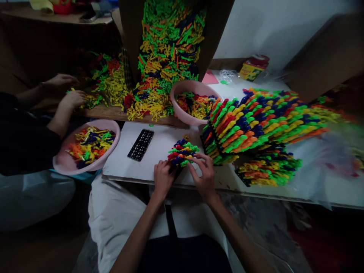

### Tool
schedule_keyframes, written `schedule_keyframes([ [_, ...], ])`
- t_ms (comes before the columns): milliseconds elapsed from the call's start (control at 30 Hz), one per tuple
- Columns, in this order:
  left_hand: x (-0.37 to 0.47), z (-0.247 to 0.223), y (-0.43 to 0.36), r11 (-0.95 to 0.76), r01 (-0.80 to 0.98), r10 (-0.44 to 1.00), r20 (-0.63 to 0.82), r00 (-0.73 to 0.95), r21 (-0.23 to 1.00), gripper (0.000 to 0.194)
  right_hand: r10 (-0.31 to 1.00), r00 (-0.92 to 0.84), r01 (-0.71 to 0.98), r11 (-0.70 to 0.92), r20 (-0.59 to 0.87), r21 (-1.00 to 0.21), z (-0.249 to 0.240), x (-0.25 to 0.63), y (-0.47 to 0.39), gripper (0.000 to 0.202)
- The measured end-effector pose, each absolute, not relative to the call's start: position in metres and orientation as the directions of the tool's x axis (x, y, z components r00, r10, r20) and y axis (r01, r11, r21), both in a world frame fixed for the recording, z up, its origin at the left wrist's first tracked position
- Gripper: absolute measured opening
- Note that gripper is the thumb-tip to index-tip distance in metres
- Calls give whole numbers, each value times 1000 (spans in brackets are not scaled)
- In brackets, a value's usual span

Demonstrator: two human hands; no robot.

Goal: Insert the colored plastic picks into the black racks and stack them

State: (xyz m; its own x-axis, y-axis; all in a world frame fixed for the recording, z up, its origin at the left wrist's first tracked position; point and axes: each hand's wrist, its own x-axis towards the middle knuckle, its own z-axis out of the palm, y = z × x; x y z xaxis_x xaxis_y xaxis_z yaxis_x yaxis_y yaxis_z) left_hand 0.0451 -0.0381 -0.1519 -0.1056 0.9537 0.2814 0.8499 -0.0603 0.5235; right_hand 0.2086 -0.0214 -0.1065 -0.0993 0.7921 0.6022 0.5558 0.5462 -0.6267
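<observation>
A black tray filled with small coloured plastic pieces [182, 151] stands at the table's front edge, the pieces in slanting rows of red, blue, green and yellow. My left hand [163, 176] grips its lower left side with bent fingers. On the right side of the bunch, my right hand [204, 174] has thumb and index finger curved around a piece at the edge; the fingertips partly hide it. To the left, a black tray with holes [141, 145] lies flat on the white tabletop [122, 161].
Large filled trays [261, 125] are stacked at right beside a plastic bag [318, 163]. Pink basins [174, 102] of loose pieces stand behind and at left. A heap of pieces [170, 49] spills from a box at the back. A co-worker's hands [72, 99] handle pieces at left.
</observation>
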Motion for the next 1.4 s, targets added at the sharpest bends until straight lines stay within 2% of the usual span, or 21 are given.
schedule_keyframes([
  [133, 44, -154, -37, -94, 866, 950, 303, -69, 491, 16, 793, -82, 569, 535, 604, -624, -109, 210, -22, 18],
  [300, 43, -157, -39, -93, 848, 929, 352, -115, 522, 16, 799, -87, 571, 529, 595, -628, -109, 211, -21, 18],
  [500, 37, -153, -38, -114, 868, 956, 292, -37, 483, 15, 808, -84, 550, 525, 583, -649, -109, 208, -20, 17],
  [700, 38, -157, -40, -92, 824, 955, 283, -85, 559, 20, 822, -64, 546, 503, 566, -670, -112, 206, -20, 15],
  [1033, 44, -165, -46, -81, 836, 930, 342, -132, 542, 23, 855, -41, 550, 452, 517, -703, -108, 206, -24, 15],
  [1167, 45, -166, -44, -67, 871, 927, 354, -126, 487, 21, 860, -39, 512, 454, 508, -729, -110, 205, -23, 16],
  [1400, 42, -151, -40, -34, 888, 965, 248, -90, 458, 19, 885, 6, 482, 406, 466, -776, -112, 206, -23, 14],
])
